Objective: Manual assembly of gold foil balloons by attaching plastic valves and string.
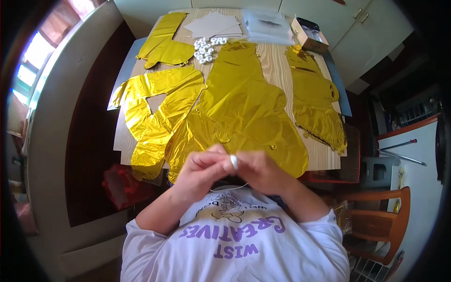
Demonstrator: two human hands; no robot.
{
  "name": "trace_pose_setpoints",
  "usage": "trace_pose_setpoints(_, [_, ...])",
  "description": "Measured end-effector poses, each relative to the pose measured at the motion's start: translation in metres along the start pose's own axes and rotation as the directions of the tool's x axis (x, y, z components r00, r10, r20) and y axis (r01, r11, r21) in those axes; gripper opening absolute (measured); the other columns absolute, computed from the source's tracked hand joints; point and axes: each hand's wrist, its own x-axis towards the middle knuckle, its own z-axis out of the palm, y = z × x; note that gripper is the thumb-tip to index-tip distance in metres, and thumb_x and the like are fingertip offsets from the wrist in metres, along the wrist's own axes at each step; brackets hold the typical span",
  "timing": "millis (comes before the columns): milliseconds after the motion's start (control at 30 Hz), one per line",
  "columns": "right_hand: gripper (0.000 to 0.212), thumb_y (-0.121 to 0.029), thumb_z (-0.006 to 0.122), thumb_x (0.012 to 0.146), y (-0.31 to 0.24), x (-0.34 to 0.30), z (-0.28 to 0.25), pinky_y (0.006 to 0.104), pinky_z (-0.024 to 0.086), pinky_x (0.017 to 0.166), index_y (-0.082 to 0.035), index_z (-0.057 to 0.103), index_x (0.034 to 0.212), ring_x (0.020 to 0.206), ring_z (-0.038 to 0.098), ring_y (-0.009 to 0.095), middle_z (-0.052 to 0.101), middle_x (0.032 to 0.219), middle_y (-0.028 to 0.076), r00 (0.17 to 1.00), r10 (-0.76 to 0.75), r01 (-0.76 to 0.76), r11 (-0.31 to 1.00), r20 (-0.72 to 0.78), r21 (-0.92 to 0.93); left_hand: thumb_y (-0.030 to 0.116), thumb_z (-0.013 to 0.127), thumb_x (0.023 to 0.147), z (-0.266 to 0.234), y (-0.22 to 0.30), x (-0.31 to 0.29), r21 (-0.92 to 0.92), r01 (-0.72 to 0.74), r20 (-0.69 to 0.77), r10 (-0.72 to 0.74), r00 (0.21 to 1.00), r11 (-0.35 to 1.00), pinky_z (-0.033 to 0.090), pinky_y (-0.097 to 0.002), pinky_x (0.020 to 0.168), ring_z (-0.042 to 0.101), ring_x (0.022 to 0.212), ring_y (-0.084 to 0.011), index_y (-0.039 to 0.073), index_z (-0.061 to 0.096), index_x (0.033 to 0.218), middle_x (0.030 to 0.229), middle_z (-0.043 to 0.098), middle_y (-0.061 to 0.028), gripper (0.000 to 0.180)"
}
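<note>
Close in front of my chest, my left hand [201, 170] and my right hand [263, 173] meet with fingers closed. Between their fingertips is a small white ribbon roll [234, 162]. A thin pale strand [228, 189] hangs in a curve below the hands, against my shirt. Just beyond them lies a large flat gold foil balloon [244, 103], uninflated, reaching the table's near edge. Some fingers of the right hand are blurred or hidden.
More flat gold foil balloons lie at the left [157, 110], far left [162, 42] and right [314, 94] of the wooden table [277, 66]. Small white rolls [204, 50], pale cards [213, 24], clear plastic bags [266, 26] and a box [309, 35] stand behind. A wooden chair [399, 225] is at right.
</note>
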Motion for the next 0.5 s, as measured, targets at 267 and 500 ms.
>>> trace_pose_setpoints(267, [0.018, -0.015, 0.058, 0.094, -0.002, 0.021, -0.033, 0.0324, 0.045, 0.059, -0.002, 0.059, 0.082, 0.065, 0.060, 0.022, 0.059, 0.072, 0.011, 0.983, 0.001, -0.011, 0.999, -0.183, -0.050, 0.007, 0.069, 0.086, -0.003, -0.010, -0.003, 0.553, -0.097, 0.031, 0.096, 0.995, 0.827, 0.039, -0.0250, 0.068, 0.049, 0.072, -0.0115, 0.002, 0.073, 0.095, 0.072, 0.053, -0.0013, 0.011])
trace_pose_setpoints(500, [0.016, -0.014, 0.058, 0.094, -0.012, -0.003, -0.004, 0.0315, 0.047, 0.063, -0.002, 0.060, 0.084, 0.067, 0.061, 0.020, 0.060, 0.073, 0.012, 0.994, -0.102, 0.098, 0.993, 0.045, 0.071, 0.012, 0.068, 0.089, -0.021, -0.009, 0.005, 0.484, -0.039, -0.080, 0.089, 0.993, 0.874, 0.039, -0.0245, 0.069, 0.048, 0.077, -0.0098, 0.003, 0.073, 0.097, 0.079, 0.056, -0.0005, 0.013])
